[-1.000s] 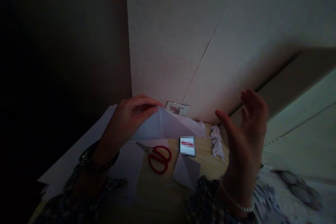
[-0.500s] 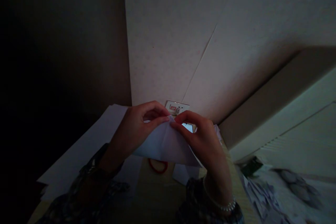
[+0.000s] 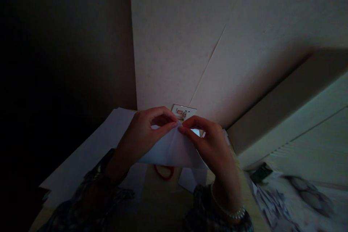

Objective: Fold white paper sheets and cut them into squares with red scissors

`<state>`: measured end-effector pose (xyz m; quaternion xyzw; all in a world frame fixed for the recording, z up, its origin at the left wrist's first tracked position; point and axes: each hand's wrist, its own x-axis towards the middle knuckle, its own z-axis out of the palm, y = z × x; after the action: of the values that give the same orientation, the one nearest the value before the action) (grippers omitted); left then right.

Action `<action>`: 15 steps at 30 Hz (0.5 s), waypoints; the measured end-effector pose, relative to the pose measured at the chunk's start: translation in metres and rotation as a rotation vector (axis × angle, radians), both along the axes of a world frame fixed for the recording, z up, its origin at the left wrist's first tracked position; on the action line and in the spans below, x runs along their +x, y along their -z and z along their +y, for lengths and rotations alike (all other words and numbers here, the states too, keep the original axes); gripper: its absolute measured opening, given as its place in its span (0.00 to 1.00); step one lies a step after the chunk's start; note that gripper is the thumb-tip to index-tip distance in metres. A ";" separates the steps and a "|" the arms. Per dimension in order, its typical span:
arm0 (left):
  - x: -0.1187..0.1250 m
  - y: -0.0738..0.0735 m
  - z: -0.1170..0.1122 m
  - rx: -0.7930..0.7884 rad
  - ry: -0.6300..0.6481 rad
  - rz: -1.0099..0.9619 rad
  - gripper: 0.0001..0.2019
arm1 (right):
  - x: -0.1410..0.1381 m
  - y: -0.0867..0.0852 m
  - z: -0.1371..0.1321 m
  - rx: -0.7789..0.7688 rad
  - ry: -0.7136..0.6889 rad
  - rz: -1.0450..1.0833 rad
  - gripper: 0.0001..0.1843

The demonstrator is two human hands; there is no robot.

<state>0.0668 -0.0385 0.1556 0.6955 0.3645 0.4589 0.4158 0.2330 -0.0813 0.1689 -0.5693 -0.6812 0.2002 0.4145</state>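
Observation:
A folded sheet of white paper [image 3: 174, 150] is held up above the table, its top narrowing to a point between my fingertips. My left hand [image 3: 148, 130] pinches that tip from the left with thumb and fingers. From the right, my right hand [image 3: 205, 137] pinches the slanting edge just beside the tip. A crease runs down the middle of the paper. Beneath its lower edge, a red loop [image 3: 164, 172], perhaps a scissors handle, lies on the table. Another piece of white paper [image 3: 190, 179] rests to the right of the loop.
Large white sheets [image 3: 89, 156] lie stacked on the left of the wooden table [image 3: 163, 203]. Behind my hands are a lit phone screen [image 3: 196, 132] and a wall socket [image 3: 183, 111]. Paper scraps [image 3: 272, 203] and a dark green box [image 3: 261, 173] sit low on the right.
Both hands keep their pinch at the paper's tip. The paper's lower edge has risen very slightly; otherwise little differs.

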 end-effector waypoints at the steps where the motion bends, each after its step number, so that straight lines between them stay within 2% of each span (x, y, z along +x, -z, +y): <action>1: 0.000 0.000 0.000 -0.003 0.003 -0.005 0.04 | 0.000 0.000 0.000 -0.001 -0.004 0.000 0.07; 15: -0.001 0.001 0.002 -0.016 0.032 -0.023 0.05 | 0.003 0.002 0.001 -0.015 -0.056 0.039 0.06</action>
<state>0.0660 -0.0362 0.1541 0.6927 0.3521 0.4571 0.4327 0.2356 -0.0802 0.1670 -0.5493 -0.6871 0.2278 0.4176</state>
